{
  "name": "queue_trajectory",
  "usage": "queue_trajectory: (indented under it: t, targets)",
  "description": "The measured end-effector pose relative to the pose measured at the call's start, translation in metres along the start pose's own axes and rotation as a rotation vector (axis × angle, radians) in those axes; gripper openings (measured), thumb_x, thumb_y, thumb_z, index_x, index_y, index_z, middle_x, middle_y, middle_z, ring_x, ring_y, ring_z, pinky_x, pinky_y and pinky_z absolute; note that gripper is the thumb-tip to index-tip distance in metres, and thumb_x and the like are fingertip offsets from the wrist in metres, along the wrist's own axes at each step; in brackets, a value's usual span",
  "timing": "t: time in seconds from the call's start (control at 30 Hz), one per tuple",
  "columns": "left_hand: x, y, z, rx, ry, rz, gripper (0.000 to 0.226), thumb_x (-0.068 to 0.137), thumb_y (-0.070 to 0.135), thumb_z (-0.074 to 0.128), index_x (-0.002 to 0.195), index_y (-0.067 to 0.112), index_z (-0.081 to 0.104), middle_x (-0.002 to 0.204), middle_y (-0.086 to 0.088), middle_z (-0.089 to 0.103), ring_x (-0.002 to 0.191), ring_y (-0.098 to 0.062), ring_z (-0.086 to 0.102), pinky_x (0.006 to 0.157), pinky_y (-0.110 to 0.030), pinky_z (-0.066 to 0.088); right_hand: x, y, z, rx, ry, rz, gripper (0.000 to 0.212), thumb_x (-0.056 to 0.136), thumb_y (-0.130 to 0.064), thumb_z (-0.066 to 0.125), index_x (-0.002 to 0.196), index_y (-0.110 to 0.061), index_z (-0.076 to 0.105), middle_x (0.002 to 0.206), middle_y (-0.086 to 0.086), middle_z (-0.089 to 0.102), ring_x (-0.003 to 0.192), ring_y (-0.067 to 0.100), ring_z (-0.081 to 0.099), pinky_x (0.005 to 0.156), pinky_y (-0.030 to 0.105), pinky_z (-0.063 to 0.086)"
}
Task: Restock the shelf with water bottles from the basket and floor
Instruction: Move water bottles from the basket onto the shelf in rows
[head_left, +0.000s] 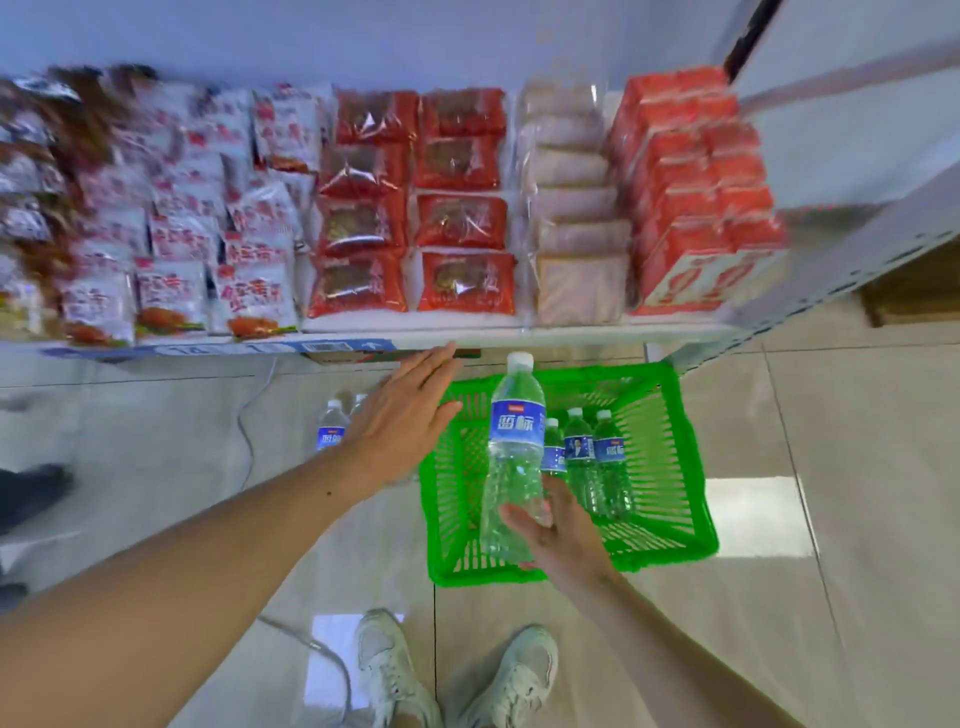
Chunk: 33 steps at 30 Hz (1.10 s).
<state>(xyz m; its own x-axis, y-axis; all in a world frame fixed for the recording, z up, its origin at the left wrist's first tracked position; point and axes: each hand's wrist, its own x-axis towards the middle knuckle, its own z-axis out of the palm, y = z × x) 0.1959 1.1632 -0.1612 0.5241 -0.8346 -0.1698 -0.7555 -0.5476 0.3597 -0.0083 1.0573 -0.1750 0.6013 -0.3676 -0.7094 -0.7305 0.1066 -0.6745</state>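
My right hand (563, 535) grips the lower part of a clear water bottle (511, 452) with a blue label and white cap, held upright above the green plastic basket (670, 467). Three more bottles (584, 457) stand inside the basket at its far right. My left hand (410, 410) is open, fingers spread flat, reaching forward to the left of the basket and just below the shelf edge (467, 335). Behind that hand, two bottles (332, 428) stand on the floor, one of them partly hidden.
The shelf above holds rows of snack packets (176, 260), red packaged goods (415, 208), pale packs (571, 208) and red boxes (696, 197). A white cable (249, 431) runs across the tiled floor. My white shoes (452, 675) stand near the basket. A dark shoe (31, 493) is at the left.
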Motion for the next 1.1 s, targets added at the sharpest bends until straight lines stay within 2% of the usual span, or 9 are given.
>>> queue_trajectory:
  t: [0.07,0.17,0.23,0.33,0.47,0.6,0.77,0.9,1.1]
  targets:
    - [0.000,0.019,-0.049,0.020,0.046,0.030,0.059,0.089,0.040,0.031,0.129,0.003,0.053,0.142,-0.012,0.047,0.128,-0.027,0.048,0.109,-0.037,0.036,-0.036,-0.035,-0.012,0.001,0.013,-0.088,0.076,0.081,-0.047,0.069,0.144,-0.018,0.035,0.137,-0.003,0.050,0.122,0.005,0.051,0.099,0.032,0.048]
    - [-0.004,0.046,-0.116,0.041,0.102,0.065,0.049,0.097,0.033,0.041,0.137,0.006,0.045,0.150,-0.008,0.037,0.137,-0.023,0.037,0.113,-0.028,0.019,-0.085,-0.090,-0.032,0.021,0.040,-0.199,0.043,0.089,-0.023,0.066,0.121,-0.033,0.039,0.104,-0.032,0.051,0.087,-0.030,0.051,0.072,-0.003,0.040]
    - [-0.009,0.060,-0.157,0.046,0.132,0.073,0.048,0.098,0.031,0.043,0.141,0.009,0.040,0.154,-0.003,0.028,0.141,-0.019,0.027,0.115,-0.026,0.010,-0.112,-0.122,-0.041,-0.013,0.079,-0.282,0.034,0.088,-0.029,0.067,0.116,-0.034,0.047,0.100,-0.030,0.060,0.094,-0.021,0.057,0.077,0.003,0.045]
    - [-0.016,0.082,-0.216,0.047,0.207,0.082,0.045,0.098,0.031,0.044,0.138,0.011,0.044,0.153,-0.002,0.030,0.139,-0.019,0.032,0.114,-0.038,0.031,-0.152,-0.171,-0.054,-0.018,0.117,-0.418,0.058,0.083,-0.048,0.067,0.134,-0.029,0.046,0.120,-0.009,0.065,0.112,0.010,0.061,0.096,0.038,0.050]
    - [-0.035,0.108,-0.295,0.102,0.275,0.112,0.043,0.097,0.030,0.045,0.135,0.010,0.048,0.150,-0.004,0.036,0.136,-0.021,0.037,0.112,-0.038,0.034,-0.208,-0.236,-0.071,0.000,0.172,-0.585,0.058,0.087,-0.041,0.066,0.139,-0.033,0.041,0.128,-0.017,0.059,0.118,0.000,0.054,0.099,0.030,0.046]
    - [-0.049,0.127,-0.364,0.166,0.348,0.153,0.047,0.095,0.038,0.038,0.132,0.012,0.050,0.146,-0.005,0.044,0.130,-0.023,0.045,0.103,-0.044,0.045,-0.254,-0.278,-0.088,-0.043,0.218,-0.734,0.046,0.089,-0.037,0.064,0.132,-0.033,0.048,0.119,-0.009,0.064,0.110,0.012,0.062,0.091,0.046,0.052]
    - [-0.066,0.154,-0.428,0.196,0.478,0.232,0.042,0.095,0.034,0.043,0.127,0.011,0.055,0.141,-0.003,0.049,0.124,-0.024,0.050,0.095,-0.040,0.049,-0.298,-0.299,-0.101,-0.051,0.185,-0.855,0.046,0.091,-0.022,0.064,0.133,-0.029,0.047,0.119,-0.012,0.065,0.108,0.007,0.062,0.089,0.033,0.053]
    - [-0.077,0.166,-0.461,0.237,0.567,0.308,0.042,0.093,0.035,0.039,0.117,0.010,0.062,0.128,-0.005,0.060,0.113,-0.023,0.059,0.083,-0.034,0.054,-0.317,-0.328,-0.109,-0.045,0.179,-0.937,0.049,0.089,-0.037,0.064,0.134,-0.028,0.046,0.116,-0.015,0.064,0.102,0.002,0.062,0.084,0.028,0.050]
    - [-0.070,0.166,-0.510,0.171,0.690,0.225,0.045,0.093,0.041,0.037,0.118,0.012,0.062,0.131,0.000,0.058,0.117,-0.019,0.055,0.083,-0.035,0.055,-0.326,-0.402,-0.125,0.043,0.171,-1.044,0.046,0.089,-0.024,0.066,0.131,-0.021,0.048,0.116,-0.015,0.065,0.106,-0.002,0.061,0.082,0.017,0.052]
